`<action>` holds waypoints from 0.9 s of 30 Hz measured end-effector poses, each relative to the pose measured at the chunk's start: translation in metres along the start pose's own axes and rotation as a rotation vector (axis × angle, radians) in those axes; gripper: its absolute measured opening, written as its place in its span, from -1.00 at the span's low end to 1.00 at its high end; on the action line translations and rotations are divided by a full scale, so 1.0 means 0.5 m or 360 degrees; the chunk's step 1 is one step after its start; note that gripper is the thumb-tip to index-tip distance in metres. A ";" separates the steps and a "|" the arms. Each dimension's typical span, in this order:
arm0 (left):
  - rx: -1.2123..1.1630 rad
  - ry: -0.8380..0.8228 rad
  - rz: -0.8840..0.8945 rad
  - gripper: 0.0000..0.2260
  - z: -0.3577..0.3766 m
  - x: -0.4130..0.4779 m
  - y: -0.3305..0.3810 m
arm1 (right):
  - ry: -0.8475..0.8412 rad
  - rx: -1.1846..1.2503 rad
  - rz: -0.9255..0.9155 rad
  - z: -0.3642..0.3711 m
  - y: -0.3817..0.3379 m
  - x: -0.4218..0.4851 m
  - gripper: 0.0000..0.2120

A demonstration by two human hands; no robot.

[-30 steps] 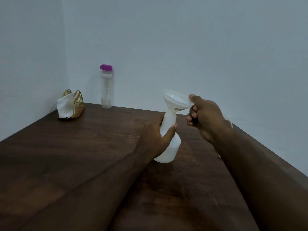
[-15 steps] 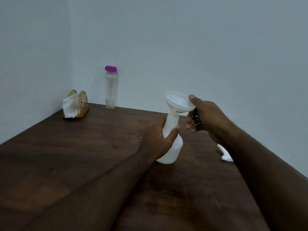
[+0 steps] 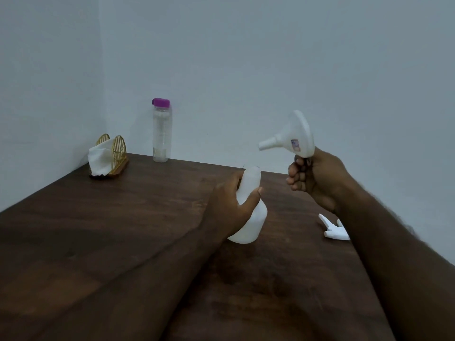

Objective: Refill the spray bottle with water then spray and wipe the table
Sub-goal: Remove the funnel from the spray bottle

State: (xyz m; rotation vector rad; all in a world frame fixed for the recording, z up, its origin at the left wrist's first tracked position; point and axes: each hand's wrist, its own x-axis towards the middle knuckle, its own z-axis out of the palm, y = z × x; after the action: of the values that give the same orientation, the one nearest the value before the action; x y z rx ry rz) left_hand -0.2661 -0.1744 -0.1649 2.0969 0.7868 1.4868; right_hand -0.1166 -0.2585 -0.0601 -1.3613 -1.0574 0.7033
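Both hands are busy. The left hand (image 3: 229, 207) wraps its fingers and thumb round the white spray bottle (image 3: 253, 217), which stands upright near the middle of the counter (image 3: 123, 230) with its neck open. The right hand (image 3: 315, 178) is raised to the bottle's right, its fingers curled round the tab of a white funnel (image 3: 293, 136), which is tipped on its side, spout pointing left and clear of the neck. The trigger spray head (image 3: 332, 230) lies near the counter's right edge, partly hidden by the right forearm.

At the far edge stands a clear water bottle (image 3: 161, 134) with its purple cap on and only a little in its bottom. In the far left corner a gold wire holder (image 3: 118, 153) keeps white napkins (image 3: 98, 158).

Filling looks finished, though the spray bottle's level cannot be read. Refitting the head, spraying and wiping remain.
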 end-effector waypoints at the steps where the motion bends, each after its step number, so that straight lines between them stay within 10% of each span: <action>1: -0.0014 0.0013 0.0013 -0.72 0.000 0.000 -0.001 | -0.0012 -0.0102 0.0018 0.003 0.008 0.000 -0.71; 27: -0.0078 0.0020 0.0071 -0.69 0.002 0.004 -0.005 | -0.0077 -0.0232 -0.0081 -0.022 0.008 0.006 -0.72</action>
State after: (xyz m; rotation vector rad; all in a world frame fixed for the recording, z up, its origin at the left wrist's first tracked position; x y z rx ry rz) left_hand -0.2652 -0.1713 -0.1654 2.0834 0.7054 1.5282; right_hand -0.1049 -0.2598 -0.0625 -1.4429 -1.1966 0.6341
